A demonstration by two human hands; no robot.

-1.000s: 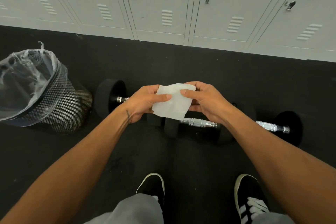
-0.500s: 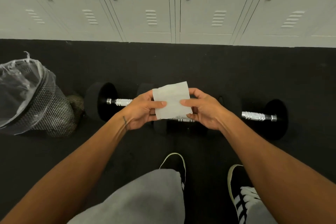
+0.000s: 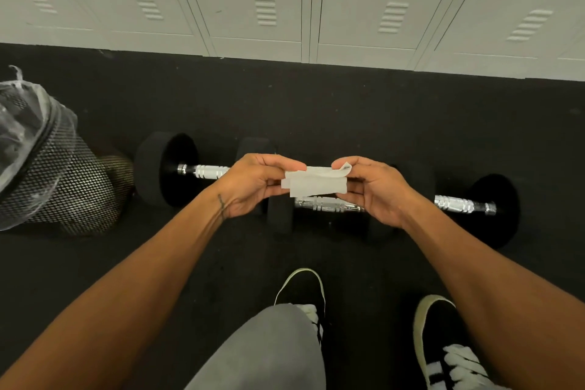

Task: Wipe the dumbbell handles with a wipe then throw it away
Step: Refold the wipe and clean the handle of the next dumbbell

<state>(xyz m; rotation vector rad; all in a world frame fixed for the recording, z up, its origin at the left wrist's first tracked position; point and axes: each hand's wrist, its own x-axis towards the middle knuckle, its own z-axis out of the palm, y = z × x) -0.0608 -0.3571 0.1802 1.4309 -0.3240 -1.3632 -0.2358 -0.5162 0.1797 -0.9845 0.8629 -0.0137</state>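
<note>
Wipe point(image 3: 313, 184), folded, stretches between both hands' pinching fingers point(image 3: 286, 165) above the dumbbell handle point(image 3: 329, 204).

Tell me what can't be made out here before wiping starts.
Head view only:
Bin: cut off by the left edge; the plastic liner blurs its contents.
Left dumbbell handle: its right end hidden behind the left hand.
Middle dumbbell handle: partly hidden behind the wipe and right hand.
Right dumbbell handle: left end hidden behind the right forearm.
</note>
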